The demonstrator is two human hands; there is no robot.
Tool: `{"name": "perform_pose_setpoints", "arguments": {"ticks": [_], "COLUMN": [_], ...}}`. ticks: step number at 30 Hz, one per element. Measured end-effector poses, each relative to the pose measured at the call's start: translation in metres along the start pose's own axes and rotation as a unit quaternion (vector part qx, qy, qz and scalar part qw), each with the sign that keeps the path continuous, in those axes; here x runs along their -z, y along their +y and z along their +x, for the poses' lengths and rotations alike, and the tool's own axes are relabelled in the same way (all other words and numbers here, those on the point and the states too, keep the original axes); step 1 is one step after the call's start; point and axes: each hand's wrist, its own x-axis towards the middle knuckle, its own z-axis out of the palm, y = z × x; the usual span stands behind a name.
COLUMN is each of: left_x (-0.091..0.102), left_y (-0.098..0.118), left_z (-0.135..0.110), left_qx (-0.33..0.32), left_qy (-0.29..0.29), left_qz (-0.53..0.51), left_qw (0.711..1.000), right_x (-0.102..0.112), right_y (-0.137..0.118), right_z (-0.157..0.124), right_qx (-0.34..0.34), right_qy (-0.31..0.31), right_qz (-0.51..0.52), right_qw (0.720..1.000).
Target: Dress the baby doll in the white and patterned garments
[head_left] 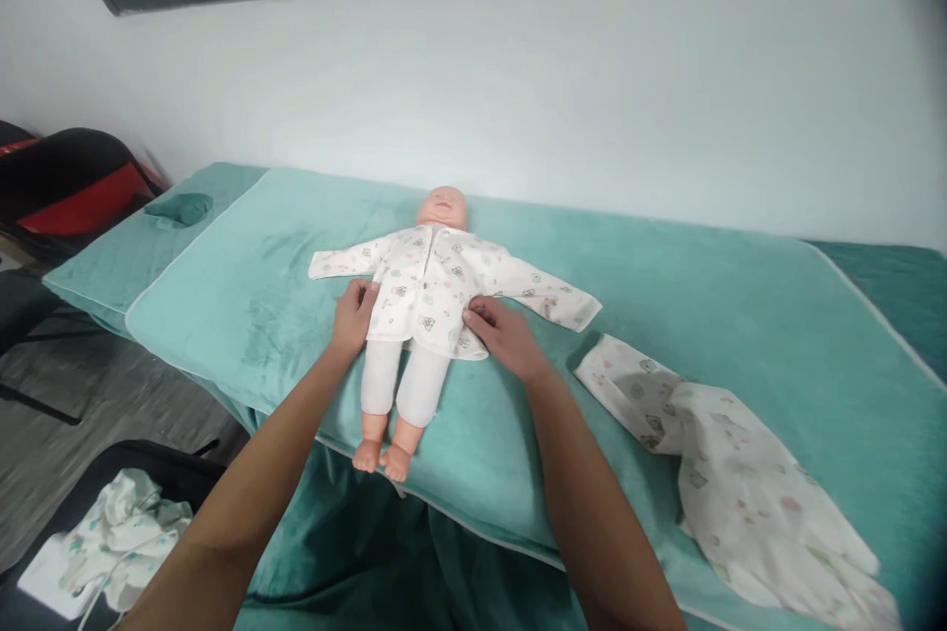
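A baby doll (442,208) lies on its back on a green-covered bed, head toward the wall and bare feet at the near edge. It wears a white printed baby jacket (414,291) with the sleeves spread out, and white trousers (421,386). At the jacket's left side, my left hand (354,317) is closed on the edge of the cloth. My right hand (506,333) pinches the jacket's right side near the hem, thumb on top. A second white printed baby garment (747,483) lies loosely spread to the right of my right forearm.
The green bed (244,256) runs along a white wall (518,89). Black and red chairs (81,182) stand at its left end. Lower left, a dark chair seat (159,463) holds a crumpled printed cloth (129,527) and a white flat object (48,580) with a cable.
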Motion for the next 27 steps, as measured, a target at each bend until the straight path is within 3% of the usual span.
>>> {"name": "perform_pose_setpoints", "arguments": {"ticks": [6, 13, 18, 23, 27], "left_x": [-0.007, -0.040, -0.063, -0.080, -0.080], "left_y": [0.018, 0.043, 0.057, 0.051, 0.038], "left_z": [0.010, 0.026, 0.050, 0.069, 0.058], "left_qx": [0.007, -0.015, -0.054, -0.053, -0.016], "left_qy": [-0.093, -0.094, -0.086, -0.091, -0.086], "left_qz": [-0.138, -0.180, -0.195, -0.243, -0.248], "left_qw": [0.986, 0.979, 0.976, 0.964, 0.965], "right_x": [-0.011, -0.010, -0.001, 0.001, -0.004], "right_y": [0.003, 0.019, 0.018, 0.018, 0.023], "right_z": [0.001, 0.010, 0.015, 0.022, 0.027], "right_qx": [0.013, 0.045, 0.075, 0.077, 0.025], "right_qy": [-0.008, 0.076, 0.114, 0.087, 0.116], "right_qz": [0.093, 0.219, 0.244, 0.237, 0.230], "right_qw": [0.996, 0.972, 0.960, 0.965, 0.966]}}
